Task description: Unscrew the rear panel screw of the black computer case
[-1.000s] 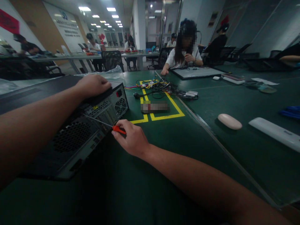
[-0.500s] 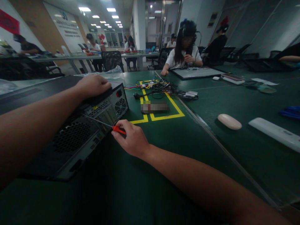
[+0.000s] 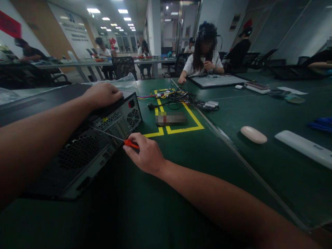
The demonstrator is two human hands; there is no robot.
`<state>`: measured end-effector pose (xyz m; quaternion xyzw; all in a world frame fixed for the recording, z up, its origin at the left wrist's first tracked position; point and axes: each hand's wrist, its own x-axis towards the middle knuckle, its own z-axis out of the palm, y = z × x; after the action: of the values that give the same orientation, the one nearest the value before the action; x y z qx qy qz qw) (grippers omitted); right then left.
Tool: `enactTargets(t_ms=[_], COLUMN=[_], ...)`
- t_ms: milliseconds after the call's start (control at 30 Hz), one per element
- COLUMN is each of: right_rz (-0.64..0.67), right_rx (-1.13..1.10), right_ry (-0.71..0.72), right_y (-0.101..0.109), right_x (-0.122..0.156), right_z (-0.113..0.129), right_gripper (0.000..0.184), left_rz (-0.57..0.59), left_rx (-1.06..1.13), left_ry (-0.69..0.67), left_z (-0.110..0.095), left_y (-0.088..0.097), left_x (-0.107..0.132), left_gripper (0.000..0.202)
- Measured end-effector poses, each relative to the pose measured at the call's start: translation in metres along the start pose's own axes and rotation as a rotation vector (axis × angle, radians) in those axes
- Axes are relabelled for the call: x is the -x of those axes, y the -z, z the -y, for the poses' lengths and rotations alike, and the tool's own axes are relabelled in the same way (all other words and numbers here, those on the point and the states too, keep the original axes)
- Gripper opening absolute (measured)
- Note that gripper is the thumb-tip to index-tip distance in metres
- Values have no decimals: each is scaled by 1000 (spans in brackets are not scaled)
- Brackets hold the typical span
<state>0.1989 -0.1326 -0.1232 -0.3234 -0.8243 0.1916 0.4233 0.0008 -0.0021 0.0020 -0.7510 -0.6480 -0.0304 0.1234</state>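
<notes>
A dark desktop computer case (image 3: 77, 148) lies on its side at the left, its back panel with vents, ports and a fan grille facing me. My left hand (image 3: 105, 95) is on the case's upper side near the back edge, fingers curled and pressed down on it. In my right hand (image 3: 146, 152) is a screwdriver (image 3: 129, 142) with an orange-red handle, pinched between thumb and fingers. Its long thin shaft points left to the back panel, beside the expansion slots. The tip meets the panel around a spot too dark to make out clearly.
Beyond the case lies a tangle of cables (image 3: 181, 96) by yellow tape marks (image 3: 185, 130), with a blurred grey object (image 3: 172, 119). Rightward are a beige rounded object (image 3: 253, 135) and a long white bar (image 3: 303, 147). Across the table a person sits behind a flat panel (image 3: 219, 80).
Almost nothing differs. Both hands, the screwdriver and the computer case stay in nearly the same place; the view has shifted very slightly.
</notes>
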Motion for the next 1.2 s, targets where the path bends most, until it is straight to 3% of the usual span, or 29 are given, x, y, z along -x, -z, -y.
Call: enactTargets(t_ms=[1033, 1200], right_rz=[-5, -6], right_rx=[-53, -35], right_ry=[-8, 9], right_y=[1, -1], right_x=[0, 0], right_z=[1, -1], right_gripper=[35, 24], left_rz=[-2, 13], left_rx=[15, 2], left_ry=[-10, 25], left_z=[-1, -2], left_y=[1, 2], left_x=[1, 1], left_gripper=[59, 59])
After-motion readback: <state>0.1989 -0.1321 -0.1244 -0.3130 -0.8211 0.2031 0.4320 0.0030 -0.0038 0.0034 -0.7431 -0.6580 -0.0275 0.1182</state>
